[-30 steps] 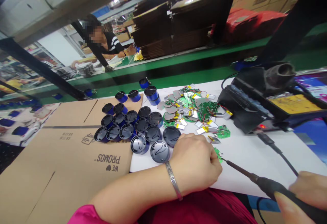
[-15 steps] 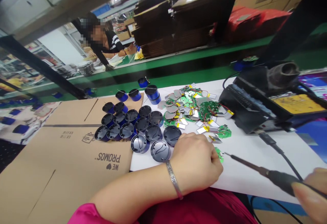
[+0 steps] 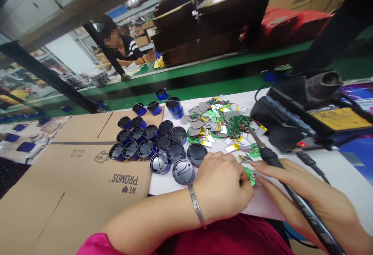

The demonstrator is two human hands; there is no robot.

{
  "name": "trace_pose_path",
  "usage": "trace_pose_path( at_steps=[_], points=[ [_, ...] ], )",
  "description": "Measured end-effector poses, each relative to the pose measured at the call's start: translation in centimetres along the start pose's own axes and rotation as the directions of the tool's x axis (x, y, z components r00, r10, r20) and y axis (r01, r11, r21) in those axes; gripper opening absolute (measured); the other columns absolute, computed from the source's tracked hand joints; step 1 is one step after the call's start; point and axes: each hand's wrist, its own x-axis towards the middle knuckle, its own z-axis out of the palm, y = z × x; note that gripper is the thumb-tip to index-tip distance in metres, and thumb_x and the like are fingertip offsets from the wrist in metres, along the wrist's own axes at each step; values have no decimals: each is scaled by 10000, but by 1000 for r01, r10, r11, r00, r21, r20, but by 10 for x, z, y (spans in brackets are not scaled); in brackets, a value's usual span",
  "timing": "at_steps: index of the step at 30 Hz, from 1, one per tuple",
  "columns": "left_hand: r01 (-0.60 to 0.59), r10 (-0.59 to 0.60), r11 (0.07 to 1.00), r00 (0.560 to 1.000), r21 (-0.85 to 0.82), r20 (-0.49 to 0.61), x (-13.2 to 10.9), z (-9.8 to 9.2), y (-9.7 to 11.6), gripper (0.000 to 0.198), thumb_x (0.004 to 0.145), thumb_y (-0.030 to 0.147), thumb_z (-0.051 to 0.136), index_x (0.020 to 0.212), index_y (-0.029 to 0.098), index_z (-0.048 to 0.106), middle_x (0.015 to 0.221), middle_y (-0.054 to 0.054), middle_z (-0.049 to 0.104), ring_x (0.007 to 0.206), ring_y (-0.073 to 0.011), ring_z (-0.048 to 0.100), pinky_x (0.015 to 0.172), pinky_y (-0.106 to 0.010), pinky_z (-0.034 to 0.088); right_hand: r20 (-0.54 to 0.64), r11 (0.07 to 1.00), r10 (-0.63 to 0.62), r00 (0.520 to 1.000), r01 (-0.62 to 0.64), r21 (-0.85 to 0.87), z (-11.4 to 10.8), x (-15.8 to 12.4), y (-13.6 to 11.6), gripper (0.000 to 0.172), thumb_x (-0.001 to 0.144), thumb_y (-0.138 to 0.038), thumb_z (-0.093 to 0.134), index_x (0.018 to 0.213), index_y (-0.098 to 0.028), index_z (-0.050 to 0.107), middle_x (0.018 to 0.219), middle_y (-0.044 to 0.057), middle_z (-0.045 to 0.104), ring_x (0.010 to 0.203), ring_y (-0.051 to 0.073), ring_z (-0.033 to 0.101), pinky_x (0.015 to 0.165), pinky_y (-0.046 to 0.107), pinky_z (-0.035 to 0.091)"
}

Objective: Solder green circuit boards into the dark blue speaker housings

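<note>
My left hand (image 3: 224, 185) is closed on a small green circuit board (image 3: 250, 176), whose edge shows beyond my fingers. My right hand (image 3: 314, 196) holds a black soldering iron (image 3: 291, 191), its tip pointing up and away over the white surface. The thumb and a fingertip of that hand reach close to the board's right edge; whether they touch it or pinch anything small cannot be made out. Beyond my hands lies a heap of green circuit boards with wired silver battery cells (image 3: 218, 121). Left of it stand several round blue cups with black insides (image 3: 175, 151).
A black soldering station (image 3: 279, 119) with a yellow sponge (image 3: 340, 118) stands at the right, its red light lit. A flat cardboard box (image 3: 87, 177) covers the left side. Behind runs a green ledge (image 3: 198, 80), with a person (image 3: 128, 49) seated beyond it.
My right hand has moved left with the soldering iron, up to the circuit board, and the iron now points away from me. A red light shows on the station. My left hand stays put.
</note>
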Motion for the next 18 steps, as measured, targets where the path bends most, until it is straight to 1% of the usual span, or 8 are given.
trace_pose_path(
  at_steps=[2, 3, 5, 7, 10, 12, 15, 18],
  points=[
    [-10, 10, 1000, 1000, -10, -15, -1, 1, -1, 180, 842, 275, 561, 759, 187, 694, 864, -34, 714, 873, -213, 626, 859, -380, 478, -5, 1000, -5, 1000, 5, 29, 4, 0, 1, 362, 974, -202, 582, 1334, -227, 553, 1136, 54, 664, 982, 166, 664, 846, 268, 573],
    [-16, 16, 1000, 1000, -22, -17, -2, 0, -1, 176, 845, 273, 564, 759, 188, 691, 867, -31, 714, 874, -209, 626, 861, -376, 475, -12, 999, 11, 1000, -10, 40, 6, 0, 0, 365, 971, -190, 583, 1332, -231, 548, 1109, 49, 664, 955, 164, 664, 818, 274, 575],
    [-27, 27, 998, 1000, -50, -10, -5, -1, -1, 177, 859, 263, 561, 764, 186, 689, 874, -24, 716, 874, -197, 626, 867, -370, 469, -27, 999, 18, 999, -17, 46, 8, 1, -6, 346, 970, -175, 580, 1311, -231, 552, 1046, 32, 665, 889, 154, 662, 772, 273, 574],
    [-35, 34, 997, 999, -72, -12, -8, -3, -1, 191, 879, 253, 552, 766, 184, 689, 892, -22, 719, 889, -192, 624, 871, -369, 460, -70, 999, 18, 997, -16, 31, 9, 3, -13, 298, 988, -166, 537, 1280, -224, 561, 1017, 24, 668, 867, 150, 661, 755, 273, 572],
    [-38, 30, 995, 995, -91, -93, -15, -3, -2, 190, 886, 243, 561, 763, 192, 697, 964, -19, 722, 964, -198, 613, 888, -375, 442, -102, 999, -38, 994, 34, -37, 9, 5, -25, 234, 1018, -187, 478, 1220, -206, 595, 1008, 35, 677, 854, 149, 658, 729, 270, 561],
    [-34, 18, 994, 987, -102, -161, -20, -1, -4, 162, 865, 233, 587, 749, 199, 695, 979, -9, 718, 989, -196, 601, 895, -376, 431, -99, 995, -67, 993, 59, -79, 10, 4, -31, 252, 1025, -197, 468, 1243, -208, 595, 988, 40, 676, 832, 148, 652, 706, 269, 553],
    [3, -26, 994, 977, -108, -214, -25, 3, -6, 126, 823, 218, 621, 712, 199, 677, 942, 2, 709, 982, -192, 589, 885, -376, 421, -89, 995, -37, 995, 29, -91, 13, -1, -38, 342, 1033, -191, 427, 1356, -223, 535, 983, 47, 671, 855, 164, 652, 725, 292, 561],
    [52, -75, 993, 970, -104, -232, -27, 7, -5, 103, 793, 213, 633, 697, 200, 670, 942, -4, 702, 983, -200, 577, 874, -382, 421, -71, 999, 10, 997, -13, -43, 16, -8, -42, 369, 1031, -210, 447, 1391, -238, 520, 1045, 49, 677, 875, 176, 662, 728, 308, 568]
  ],
)
